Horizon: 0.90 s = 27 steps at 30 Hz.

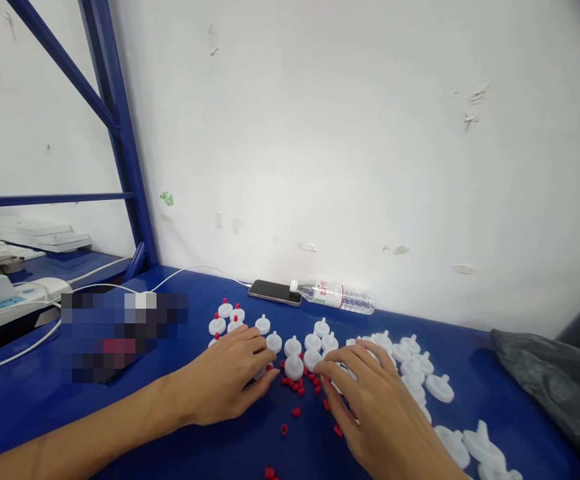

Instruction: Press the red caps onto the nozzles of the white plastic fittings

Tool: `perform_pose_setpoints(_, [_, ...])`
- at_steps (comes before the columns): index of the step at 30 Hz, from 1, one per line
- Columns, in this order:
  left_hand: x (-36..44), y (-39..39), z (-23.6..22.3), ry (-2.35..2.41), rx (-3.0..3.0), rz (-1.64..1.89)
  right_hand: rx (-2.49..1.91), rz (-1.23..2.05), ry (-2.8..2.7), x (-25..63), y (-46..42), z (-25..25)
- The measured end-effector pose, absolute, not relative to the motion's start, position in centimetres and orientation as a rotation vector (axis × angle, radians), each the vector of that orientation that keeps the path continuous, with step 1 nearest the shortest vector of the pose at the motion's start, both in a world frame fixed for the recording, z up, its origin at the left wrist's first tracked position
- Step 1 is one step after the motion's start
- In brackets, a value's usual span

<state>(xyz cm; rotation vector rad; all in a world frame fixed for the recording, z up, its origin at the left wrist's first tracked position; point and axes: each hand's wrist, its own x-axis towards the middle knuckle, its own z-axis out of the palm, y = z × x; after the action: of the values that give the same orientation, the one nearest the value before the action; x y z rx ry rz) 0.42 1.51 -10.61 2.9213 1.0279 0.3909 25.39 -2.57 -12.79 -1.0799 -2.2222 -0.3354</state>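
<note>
Many white plastic disc parts (410, 363) with short stems lie scattered on a blue table (20, 400). Several small red caps (297, 387) lie loose between my hands. A few white parts at the back left (225, 309) carry red caps on top. My left hand (230, 380) rests palm down with its fingers curled over a white part at its fingertips. My right hand (375, 407) lies palm down, fingers stretched toward the red caps and the white parts (294, 365) in the middle.
A phone (275, 292) on a white cable and a lying water bottle (335, 295) sit against the white wall. A dark plastic bag (555, 387) lies at the right. A blue shelf frame (120, 133) and a power strip (10, 300) stand at the left.
</note>
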Motion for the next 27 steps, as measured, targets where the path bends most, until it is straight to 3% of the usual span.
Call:
perform_pose_setpoints(16, [-0.2, 2.8, -11.4, 1.321, 2.915, 0.496, -1.048, -0.343, -2.244, 25.1, -2.9, -12.0])
perform_pose_setpoints(27, [-0.1, 3.3, -11.8, 1.122, 2.926, 0.601, -1.054, -0.332, -2.267, 25.1, -3.0, -12.1])
